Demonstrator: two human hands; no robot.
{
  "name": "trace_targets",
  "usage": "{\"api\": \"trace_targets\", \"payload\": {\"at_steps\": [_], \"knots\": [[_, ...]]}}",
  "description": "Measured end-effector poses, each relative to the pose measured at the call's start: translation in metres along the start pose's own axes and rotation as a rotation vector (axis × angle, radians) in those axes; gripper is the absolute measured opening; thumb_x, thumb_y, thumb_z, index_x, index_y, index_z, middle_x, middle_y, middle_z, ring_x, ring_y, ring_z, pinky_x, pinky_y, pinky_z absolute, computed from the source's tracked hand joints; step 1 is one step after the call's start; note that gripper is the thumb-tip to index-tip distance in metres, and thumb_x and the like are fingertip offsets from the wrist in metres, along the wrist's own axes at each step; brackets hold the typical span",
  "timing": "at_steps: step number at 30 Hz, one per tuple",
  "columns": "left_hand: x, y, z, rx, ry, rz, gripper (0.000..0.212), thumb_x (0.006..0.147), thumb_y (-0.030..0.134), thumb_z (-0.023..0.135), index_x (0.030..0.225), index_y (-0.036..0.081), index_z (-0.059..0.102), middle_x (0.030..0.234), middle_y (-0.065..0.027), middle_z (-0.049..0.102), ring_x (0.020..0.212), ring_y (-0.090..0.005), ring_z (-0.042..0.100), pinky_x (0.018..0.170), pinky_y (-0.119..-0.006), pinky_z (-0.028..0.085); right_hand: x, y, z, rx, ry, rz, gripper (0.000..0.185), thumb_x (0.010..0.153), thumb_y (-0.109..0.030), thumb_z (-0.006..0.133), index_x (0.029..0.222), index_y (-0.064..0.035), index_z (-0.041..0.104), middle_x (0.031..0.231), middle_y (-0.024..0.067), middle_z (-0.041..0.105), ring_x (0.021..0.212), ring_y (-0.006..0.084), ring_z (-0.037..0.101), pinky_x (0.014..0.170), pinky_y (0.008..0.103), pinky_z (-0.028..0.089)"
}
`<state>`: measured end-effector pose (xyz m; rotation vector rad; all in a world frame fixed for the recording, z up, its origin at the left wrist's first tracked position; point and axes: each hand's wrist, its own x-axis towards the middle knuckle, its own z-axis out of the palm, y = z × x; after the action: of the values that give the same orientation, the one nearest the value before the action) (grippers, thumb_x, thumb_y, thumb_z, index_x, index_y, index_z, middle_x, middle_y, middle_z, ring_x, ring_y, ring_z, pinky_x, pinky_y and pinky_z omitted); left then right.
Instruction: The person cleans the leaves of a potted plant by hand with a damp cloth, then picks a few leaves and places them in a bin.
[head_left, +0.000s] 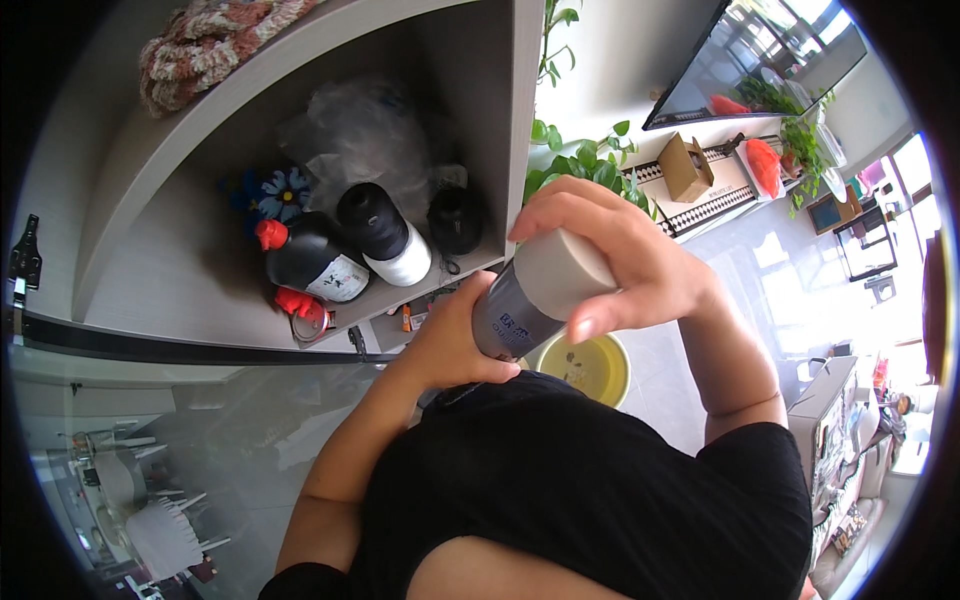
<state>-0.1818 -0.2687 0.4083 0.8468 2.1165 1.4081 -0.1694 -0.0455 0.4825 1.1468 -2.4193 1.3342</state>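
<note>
A grey cylindrical bottle (514, 311) with a pale beige cap (562, 274) is held tilted in front of my chest; its side bears writing. My left hand (457, 341) wraps around the lower body, its thumb near the base. Around the cap curl the fingers and thumb of my right hand (630, 255). Whether the cap is loose or seated cannot be told. Just beyond my left hand, in a cabinet compartment, stand a black jug (311, 255) with a red top, a black-topped white cylinder (386, 236) and a dark rounded container (455, 221).
Crumpled clear plastic (367, 139) and a blue artificial flower (285, 193) fill the compartment's back. The cabinet's upright panel (517, 112) rises close by my right hand. Below lies a yellow basin (615, 371) on the tiled floor. Leafy plants (589, 161) grow beside the cabinet.
</note>
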Motion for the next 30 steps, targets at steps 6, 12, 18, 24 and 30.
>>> {"api": "trace_targets", "payload": {"at_steps": [6,12,18,24,30], "knots": [[0.005,-0.001,-0.011,-0.087,-0.011,0.096,0.076,0.047,0.018,0.079,0.114,0.004,0.047,0.098,-0.0128,0.06,0.092,-0.0251,0.06,0.082,-0.034,0.045,0.008,-0.002,0.005,0.09,0.085,-0.106,0.065,0.073,-0.056,0.063,0.103,0.0018,0.059,0.104,0.0166,0.053,0.092,0.0268,0.056,0.077,0.0347,0.046],[-0.002,0.003,0.002,-0.058,0.08,0.065,0.074,0.048,0.02,0.079,0.113,0.004,0.048,0.098,-0.0151,0.061,0.091,-0.0279,0.061,0.081,-0.035,0.046,0.009,-0.004,0.016,0.107,0.257,-0.037,0.035,0.072,-0.029,0.062,0.092,-0.0004,0.06,0.093,0.0141,0.057,0.087,0.0263,0.058,0.076,0.034,0.046],[-0.007,0.007,0.002,0.014,0.107,-0.006,0.074,0.048,0.022,0.079,0.113,0.003,0.047,0.096,-0.0164,0.061,0.091,-0.0306,0.061,0.081,-0.037,0.046,0.009,-0.011,0.019,0.071,0.265,0.15,0.036,0.069,-0.027,0.064,0.093,0.0004,0.06,0.093,0.0125,0.057,0.088,0.0239,0.058,0.077,0.0323,0.046],[-0.003,0.002,-0.009,-0.06,0.068,0.059,0.08,0.048,0.021,0.081,0.117,0.004,0.044,0.103,-0.0152,0.059,0.097,-0.0278,0.058,0.085,-0.035,0.044,0.007,-0.003,0.021,0.875,0.352,0.06,0.099,0.06,-0.038,0.081,0.134,-0.0008,0.028,0.133,0.0143,0.034,0.116,0.0253,0.046,0.095,0.0377,0.038],[0.001,0.002,-0.017,-0.179,0.066,0.164,0.08,0.049,0.02,0.082,0.116,0.002,0.043,0.101,-0.0141,0.059,0.096,-0.0249,0.058,0.083,-0.034,0.044,0.007,-0.001,0.037,0.703,0.333,0.212,0.104,0.054,-0.04,0.085,0.132,0.0027,0.032,0.12,0.017,0.052,0.112,0.025,0.051,0.097,0.038,0.037]]}}
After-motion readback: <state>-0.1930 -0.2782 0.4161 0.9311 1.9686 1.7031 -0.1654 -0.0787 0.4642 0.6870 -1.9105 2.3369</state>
